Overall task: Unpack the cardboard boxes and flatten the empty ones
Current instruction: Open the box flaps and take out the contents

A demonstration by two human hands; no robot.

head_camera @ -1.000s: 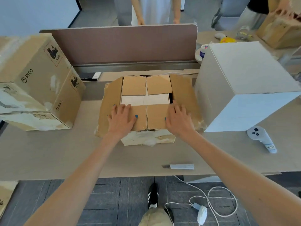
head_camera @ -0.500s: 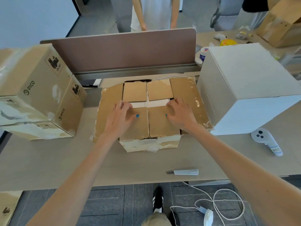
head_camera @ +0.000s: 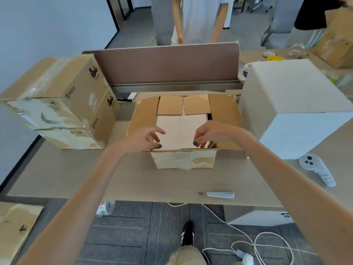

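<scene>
An open brown cardboard box (head_camera: 183, 159) stands mid-table. Its side flaps and two far flaps are folded outward. Its two near flaps stand raised, seen edge-on along the front rim. Two pale inner boxes (head_camera: 179, 127) lie side by side inside. My left hand (head_camera: 143, 139) pinches the left near flap, thumb on the near side and fingers curled inside. My right hand (head_camera: 210, 134) pinches the right near flap the same way.
Two stacked brown boxes (head_camera: 66, 96) stand at the left and a large white box (head_camera: 296, 104) at the right. A white controller (head_camera: 315, 169) and a utility knife (head_camera: 217, 194) lie on the table (head_camera: 95, 178). Behind a divider panel (head_camera: 168, 64) stands a person. Flattened cardboard (head_camera: 15, 226) and a cable (head_camera: 257, 243) lie on the floor.
Both hands lay flat on the closed near flaps. They slid to the flaps' far edges, curled round them and lifted them toward me, uncovering the pale inner boxes.
</scene>
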